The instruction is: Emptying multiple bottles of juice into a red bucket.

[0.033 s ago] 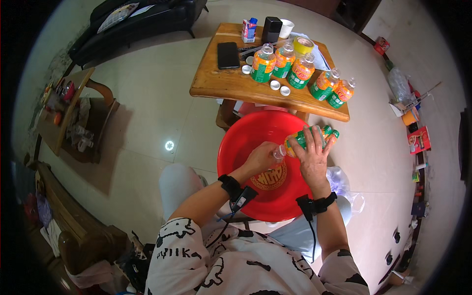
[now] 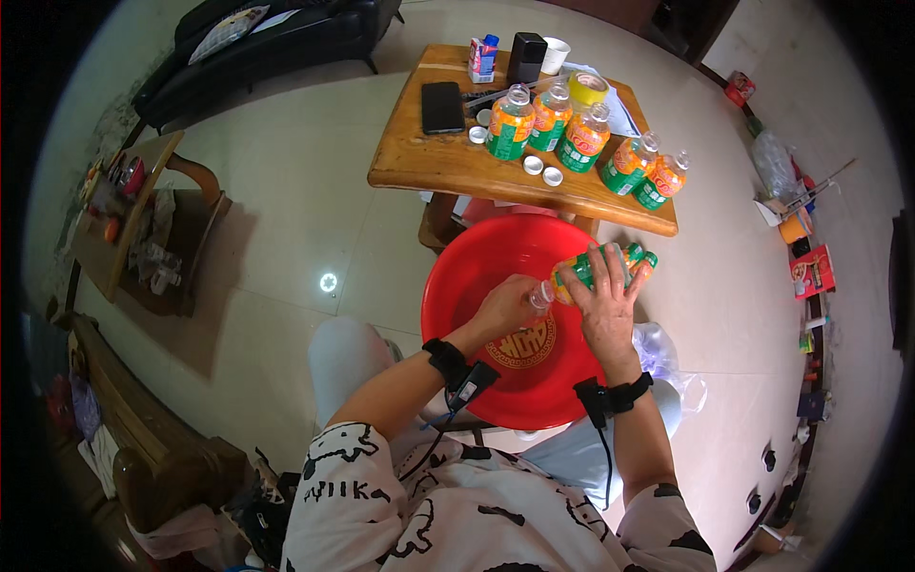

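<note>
Over the red plastic basin (image 2: pixel 448 286), a plastic drink bottle (image 2: pixel 568 278) with a green and orange label lies on its side, its clear neck pointing left. My right hand (image 2: pixel 606 310) grips the bottle's body from above, fingers spread across the label. My left hand (image 2: pixel 507 307) is curled around the neck end; its fingertips are partly hidden. Just past my right fingers show green-and-orange bottles (image 2: pixel 649 259), mostly covered by the hand. A gold round emblem (image 2: pixel 522 345) is printed on the basin's floor.
On the wooden table (image 2: pixel 400 162) ahead stand several uncapped bottles (image 2: pixel 582 141), with white caps (image 2: pixel 534 166), a phone (image 2: pixel 442 107), a drink carton (image 2: pixel 483 60), a black box (image 2: pixel 527 57), a paper cup (image 2: pixel 556 55) and yellow tape (image 2: pixel 588 88). Plastic bags (image 2: pixel 658 351) lie right of the basin.
</note>
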Demonstrator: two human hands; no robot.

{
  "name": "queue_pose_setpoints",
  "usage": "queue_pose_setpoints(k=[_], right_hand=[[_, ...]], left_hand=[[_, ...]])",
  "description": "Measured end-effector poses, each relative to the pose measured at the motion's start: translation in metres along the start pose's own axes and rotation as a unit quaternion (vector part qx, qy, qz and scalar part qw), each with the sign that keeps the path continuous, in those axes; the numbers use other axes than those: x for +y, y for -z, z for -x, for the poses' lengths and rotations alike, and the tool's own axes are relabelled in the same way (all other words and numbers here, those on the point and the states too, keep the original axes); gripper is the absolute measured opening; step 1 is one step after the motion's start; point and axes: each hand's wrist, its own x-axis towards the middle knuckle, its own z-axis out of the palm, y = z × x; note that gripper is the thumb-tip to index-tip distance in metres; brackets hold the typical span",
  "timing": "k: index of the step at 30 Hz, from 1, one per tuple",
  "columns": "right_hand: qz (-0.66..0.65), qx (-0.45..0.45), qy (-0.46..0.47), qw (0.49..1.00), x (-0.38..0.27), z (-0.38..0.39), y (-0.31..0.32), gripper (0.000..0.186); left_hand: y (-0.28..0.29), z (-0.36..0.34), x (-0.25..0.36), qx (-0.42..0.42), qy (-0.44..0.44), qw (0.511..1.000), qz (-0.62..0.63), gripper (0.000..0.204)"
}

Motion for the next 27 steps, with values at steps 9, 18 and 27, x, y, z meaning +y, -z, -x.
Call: queue_pose_setpoints(k=[9,18,27], right_hand=[[-0.014,0.043,-0.016,0.999,0.000,-0.001,-0.008,0.050],[-0.016,0.001,-0.028,0.999,0.003,-0.001,-0.008,0.050],[-0.012,0.032,-0.043,0.998,0.003,-0.002,-0.005,0.050]], left_hand=[[-0.002,-0.007,-0.011,0.009,-0.027,1.000,-0.007,0.029],[0.000,-0.007,-0.012,0.006,-0.025,1.000,-0.018,0.032],[0.002,-0.005,-0.013,0.016,-0.009,1.000,-0.006,0.031]])
